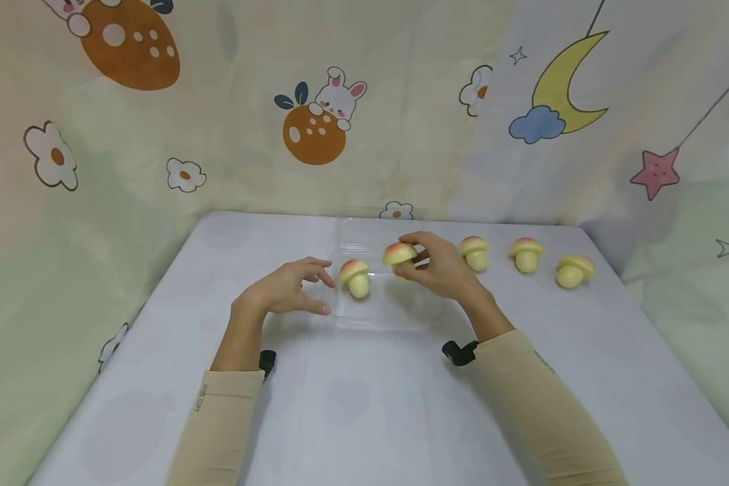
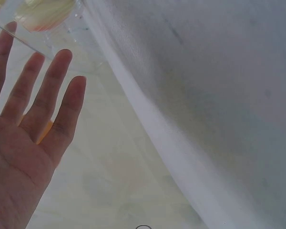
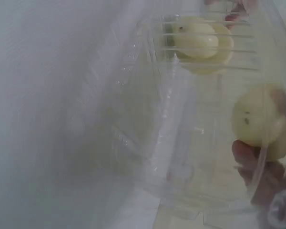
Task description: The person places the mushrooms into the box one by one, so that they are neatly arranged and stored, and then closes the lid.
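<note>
Grips a yellow toy mushroom point(image 1: 399, 255) between right-hand thumb and fingertips, just left of the right hand point(image 1: 440, 266) itself, cap up and stem down, long axis nearly upright. Holds it over a clear plastic container point(image 1: 395, 312) near the desk's point(image 1: 352, 425) far edge; contact with the container floor impossible to tell. Apart, to the left, a second mushroom point(image 1: 356, 278) inside, near the container's left edge, stem angled toward the near side. Seems to hinge on that sideways gap, with the right hand nearer. Beside the left edge, an empty left hand point(image 1: 288, 288), fingers loosely extended. Toward the desk's far right corner, three more mushrooms point(image 1: 526, 256) in a row.
</note>
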{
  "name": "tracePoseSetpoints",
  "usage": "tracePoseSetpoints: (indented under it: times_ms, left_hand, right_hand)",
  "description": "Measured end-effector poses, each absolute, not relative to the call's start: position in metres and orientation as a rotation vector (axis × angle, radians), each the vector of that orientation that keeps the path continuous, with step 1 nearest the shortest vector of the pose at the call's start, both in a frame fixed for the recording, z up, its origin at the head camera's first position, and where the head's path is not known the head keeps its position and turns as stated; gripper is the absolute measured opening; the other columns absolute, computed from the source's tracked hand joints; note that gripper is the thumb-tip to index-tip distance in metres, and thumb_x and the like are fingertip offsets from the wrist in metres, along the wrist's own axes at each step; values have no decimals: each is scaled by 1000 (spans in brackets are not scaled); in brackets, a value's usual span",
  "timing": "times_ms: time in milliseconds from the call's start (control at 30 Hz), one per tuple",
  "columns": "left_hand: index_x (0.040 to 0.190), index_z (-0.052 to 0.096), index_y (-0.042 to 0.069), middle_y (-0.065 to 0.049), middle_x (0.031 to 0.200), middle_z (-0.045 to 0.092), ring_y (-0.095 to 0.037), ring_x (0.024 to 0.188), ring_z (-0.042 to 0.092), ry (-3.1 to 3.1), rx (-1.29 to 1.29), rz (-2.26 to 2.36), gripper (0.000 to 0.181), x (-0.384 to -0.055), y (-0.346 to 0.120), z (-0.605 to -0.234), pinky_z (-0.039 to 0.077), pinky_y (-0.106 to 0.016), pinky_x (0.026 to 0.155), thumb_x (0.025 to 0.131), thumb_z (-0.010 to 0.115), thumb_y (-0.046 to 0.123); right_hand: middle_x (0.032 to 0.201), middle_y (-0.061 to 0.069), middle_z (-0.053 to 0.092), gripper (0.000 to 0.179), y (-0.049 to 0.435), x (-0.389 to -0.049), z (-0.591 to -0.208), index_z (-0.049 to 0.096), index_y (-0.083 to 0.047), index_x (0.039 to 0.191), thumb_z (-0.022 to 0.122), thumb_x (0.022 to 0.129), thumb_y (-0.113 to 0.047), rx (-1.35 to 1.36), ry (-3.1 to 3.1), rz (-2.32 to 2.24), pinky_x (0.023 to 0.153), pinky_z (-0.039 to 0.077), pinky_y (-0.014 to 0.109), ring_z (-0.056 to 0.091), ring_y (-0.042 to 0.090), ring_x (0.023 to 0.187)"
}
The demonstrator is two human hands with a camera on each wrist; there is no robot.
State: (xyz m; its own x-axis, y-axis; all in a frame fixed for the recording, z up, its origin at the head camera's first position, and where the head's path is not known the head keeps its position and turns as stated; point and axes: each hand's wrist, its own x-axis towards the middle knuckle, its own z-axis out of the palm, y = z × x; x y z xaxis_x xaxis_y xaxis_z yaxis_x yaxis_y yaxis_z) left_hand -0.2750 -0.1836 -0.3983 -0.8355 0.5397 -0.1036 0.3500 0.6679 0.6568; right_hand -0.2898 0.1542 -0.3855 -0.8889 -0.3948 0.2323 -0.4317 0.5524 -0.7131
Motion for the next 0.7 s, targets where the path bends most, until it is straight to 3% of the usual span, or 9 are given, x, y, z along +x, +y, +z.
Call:
tracePoseSetpoints:
  times_ms: [467,700]
  left_hand:
    - [124,71,20,2,163,39,-27,140,50,2596,700,928,52,-278,-186,-399,40,-53,113,80,89,40]
    - [123,71,19,1,164,38,-28,140,50,2587,702,931,52,-277,-187,-398,39,-54,114,80,89,41]
  right_hand:
    - [136,9,62,56,130,-305,-398,58,-6,139,81,90,-22,812,-2924,1114,86,60,36,72,29,104]
    - [131,16,63,52,124,-308,-401,61,-2,133,81,88,-17,872,-2959,975,89,58,41,71,31,100]
